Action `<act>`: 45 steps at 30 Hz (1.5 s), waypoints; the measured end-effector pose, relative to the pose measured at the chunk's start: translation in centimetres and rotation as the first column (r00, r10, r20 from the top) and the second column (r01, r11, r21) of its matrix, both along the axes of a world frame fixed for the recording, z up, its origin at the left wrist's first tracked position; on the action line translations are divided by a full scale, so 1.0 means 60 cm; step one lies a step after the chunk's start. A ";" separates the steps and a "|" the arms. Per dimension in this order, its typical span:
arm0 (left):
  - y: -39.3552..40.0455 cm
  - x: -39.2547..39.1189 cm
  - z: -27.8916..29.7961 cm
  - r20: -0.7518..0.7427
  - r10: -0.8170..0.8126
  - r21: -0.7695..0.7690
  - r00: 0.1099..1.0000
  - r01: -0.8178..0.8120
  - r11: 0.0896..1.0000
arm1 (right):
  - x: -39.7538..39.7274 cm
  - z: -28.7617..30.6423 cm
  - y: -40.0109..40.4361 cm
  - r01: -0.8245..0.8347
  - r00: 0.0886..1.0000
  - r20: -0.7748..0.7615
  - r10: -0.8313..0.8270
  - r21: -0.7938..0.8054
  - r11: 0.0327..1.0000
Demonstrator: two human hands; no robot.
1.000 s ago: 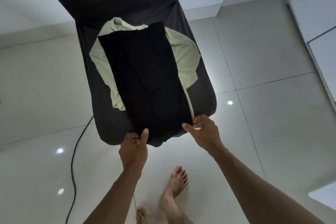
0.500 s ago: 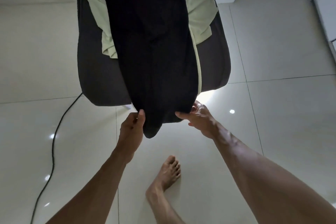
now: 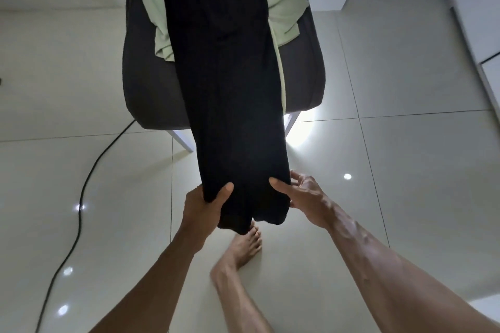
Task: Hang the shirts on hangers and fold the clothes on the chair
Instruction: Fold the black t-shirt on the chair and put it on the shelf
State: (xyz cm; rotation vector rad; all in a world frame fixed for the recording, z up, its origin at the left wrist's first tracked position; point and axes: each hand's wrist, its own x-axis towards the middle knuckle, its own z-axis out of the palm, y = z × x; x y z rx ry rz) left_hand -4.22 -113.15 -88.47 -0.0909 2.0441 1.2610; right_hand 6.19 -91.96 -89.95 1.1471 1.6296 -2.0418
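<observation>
Glossy pale floor tiles (image 3: pixel 405 197) spread through the room, catching small ceiling-light reflections. At twelve o'clock stands a dark grey upholstered chair (image 3: pixel 146 89) on pale legs, with a crumpled light green shirt (image 3: pixel 284 8) lying on its seat. A long black garment (image 3: pixel 230 89) is laid over the green shirt and stretches off the seat's front edge toward six o'clock. The left hand (image 3: pixel 201 207) grips its near left corner, thumb on top. The right hand (image 3: pixel 303 197) pinches the right edge, thumb over the cloth, fingers behind. A black cable (image 3: pixel 81 197) snakes across the floor at eight o'clock. A bare foot (image 3: pixel 243 249) rests just below the garment's hem.
</observation>
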 end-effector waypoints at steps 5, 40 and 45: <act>-0.027 0.047 0.039 0.106 0.097 -0.007 0.990 -0.097 0.995 | 0.053 0.060 -0.027 -0.008 1.000 -0.003 0.008 -0.028 1.000; 0.112 -0.330 0.433 -0.170 -0.124 0.014 0.978 0.128 0.992 | -0.311 0.483 0.134 -0.176 0.978 -0.087 0.189 0.138 0.975; 0.202 -0.453 0.373 -0.269 0.010 -0.110 0.963 -0.041 0.993 | -0.462 0.416 0.196 -0.208 0.977 0.039 0.210 0.397 0.894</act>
